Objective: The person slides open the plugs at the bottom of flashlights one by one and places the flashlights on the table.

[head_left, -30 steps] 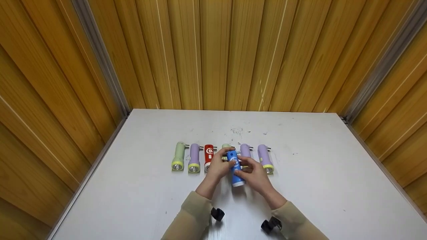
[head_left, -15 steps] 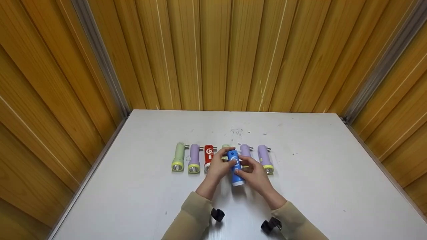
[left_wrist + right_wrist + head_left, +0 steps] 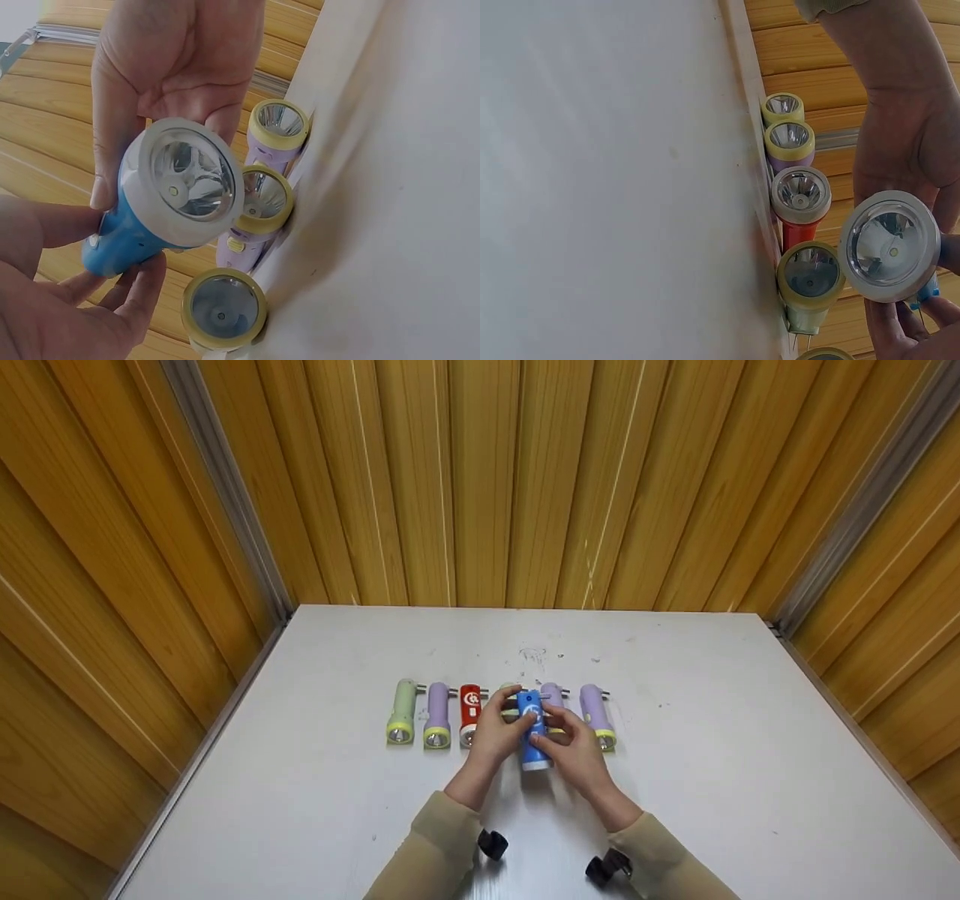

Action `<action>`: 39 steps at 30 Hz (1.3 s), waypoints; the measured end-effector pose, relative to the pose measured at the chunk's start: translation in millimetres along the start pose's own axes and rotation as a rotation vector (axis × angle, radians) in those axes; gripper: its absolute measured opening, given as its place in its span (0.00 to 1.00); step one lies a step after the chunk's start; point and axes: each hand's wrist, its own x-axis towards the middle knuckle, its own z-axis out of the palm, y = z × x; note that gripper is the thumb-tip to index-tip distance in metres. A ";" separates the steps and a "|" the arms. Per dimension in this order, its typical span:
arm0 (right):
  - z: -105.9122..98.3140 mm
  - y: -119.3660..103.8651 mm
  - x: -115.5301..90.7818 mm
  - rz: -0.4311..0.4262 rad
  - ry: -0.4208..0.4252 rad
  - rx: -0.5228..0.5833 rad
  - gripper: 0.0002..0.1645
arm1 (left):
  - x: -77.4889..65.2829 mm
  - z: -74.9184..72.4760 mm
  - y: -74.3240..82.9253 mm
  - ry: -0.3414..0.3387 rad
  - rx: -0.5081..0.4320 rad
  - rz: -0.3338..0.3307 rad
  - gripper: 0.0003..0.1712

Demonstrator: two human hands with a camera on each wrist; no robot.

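Both hands hold a blue flashlight [image 3: 535, 754] with a white head over the table's middle. My left hand [image 3: 493, 735] grips it from the left, thumb on its printed face. From the right, my right hand [image 3: 581, 751] pinches the body lower down, thumb also on the front. In the head view the lens end points toward me, and metal plug prongs stick out near the far end. The left wrist view shows the clear lens and white rim [image 3: 187, 180] facing the camera, the left hand [image 3: 67, 300] below and the right hand [image 3: 180, 60] above.
Behind the hands lies a row of flashlights: a green one [image 3: 403, 709], a purple one [image 3: 438, 709], a red one [image 3: 470, 699], a second green one [image 3: 810, 281] partly hidden, and two more purple ones [image 3: 551, 694] on the right. Wood-patterned walls [image 3: 480, 480] enclose the white table [image 3: 300, 810].
Both hands have shifted the blue flashlight slightly away from me and to the right. It now stands straighter, and its prongs show on the right side. The row has not moved.
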 end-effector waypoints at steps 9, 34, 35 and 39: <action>-1.8 -0.7 2.4 -0.003 0.054 -0.010 0.33 | -1.9 2.0 0.2 -0.032 0.005 0.009 0.32; -4.2 -2.3 1.6 -0.012 -0.012 0.056 0.34 | 1.3 -1.7 -0.2 -0.014 -0.078 -0.033 0.32; -4.7 -2.9 1.6 -0.008 -0.019 0.063 0.35 | 1.6 -2.4 -0.1 -0.012 -0.078 -0.040 0.32; -6.1 -3.9 2.3 0.014 -0.043 0.093 0.35 | 2.9 -6.2 1.2 -0.010 -0.085 -0.078 0.32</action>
